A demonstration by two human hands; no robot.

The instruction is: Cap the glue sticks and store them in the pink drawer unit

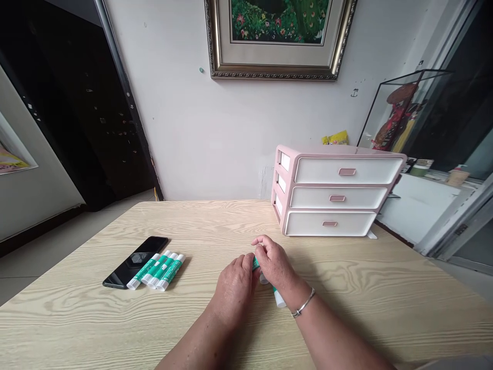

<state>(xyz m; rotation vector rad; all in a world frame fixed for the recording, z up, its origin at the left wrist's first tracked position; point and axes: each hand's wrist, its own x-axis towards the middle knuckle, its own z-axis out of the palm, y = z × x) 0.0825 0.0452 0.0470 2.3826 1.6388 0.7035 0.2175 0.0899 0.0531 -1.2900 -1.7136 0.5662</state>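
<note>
My left hand [235,282] and my right hand [274,264] meet at the middle of the wooden table [115,329], both closed around green-and-white glue sticks [278,299]. One stick's white end pokes out below my right wrist, which wears a silver bracelet. How many sticks the hands hold is hidden by the fingers. Several more glue sticks [157,270] lie side by side to the left, next to a black phone [135,261].
A pink-and-white organiser with three shut drawers [334,191] stands at the table's back right. A framed picture [275,38] hangs on the wall behind. A glass case [408,110] and a white counter are at the right.
</note>
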